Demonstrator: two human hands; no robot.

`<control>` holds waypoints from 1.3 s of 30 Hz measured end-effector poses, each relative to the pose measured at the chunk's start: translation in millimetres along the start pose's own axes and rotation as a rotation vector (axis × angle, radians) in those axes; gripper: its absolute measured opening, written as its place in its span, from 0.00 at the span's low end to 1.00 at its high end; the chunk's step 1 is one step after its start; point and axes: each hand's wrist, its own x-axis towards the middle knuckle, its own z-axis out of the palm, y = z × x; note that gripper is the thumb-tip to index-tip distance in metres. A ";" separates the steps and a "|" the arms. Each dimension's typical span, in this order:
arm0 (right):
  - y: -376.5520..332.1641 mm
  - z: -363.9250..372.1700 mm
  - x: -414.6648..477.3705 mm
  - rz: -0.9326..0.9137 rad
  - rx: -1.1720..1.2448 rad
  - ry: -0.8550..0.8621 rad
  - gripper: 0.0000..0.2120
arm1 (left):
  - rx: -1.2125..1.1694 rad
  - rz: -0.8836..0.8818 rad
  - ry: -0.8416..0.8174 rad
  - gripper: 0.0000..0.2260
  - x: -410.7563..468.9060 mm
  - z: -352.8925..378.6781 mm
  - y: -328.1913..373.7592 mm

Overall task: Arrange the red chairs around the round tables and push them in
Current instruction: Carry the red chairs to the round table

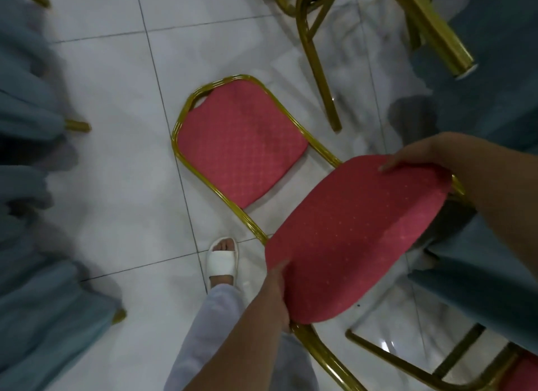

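Note:
A red chair with a gold metal frame is tipped over in front of me, its padded backrest [238,146] low toward the white tiled floor and its round seat cushion [355,239] raised. My left hand [278,291] grips the seat's near edge, fingers curled under it by the gold frame. My right hand [413,157] holds the seat's far edge, fingers curled over the cushion. Teal tablecloths hang at the left [32,186] and at the right [495,93].
Gold legs of another chair [317,70] stand just behind the backrest. A further gold frame with a red seat [436,367] lies at the bottom right. My foot in a white slipper [222,262] stands on the tiles beside the chair. Gold chair feet poke from under the left cloth.

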 end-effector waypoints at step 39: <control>198.8 141.7 -154.4 -0.529 -0.124 0.696 0.33 | 0.479 0.911 0.358 0.40 -117.5 -3.4 -158.2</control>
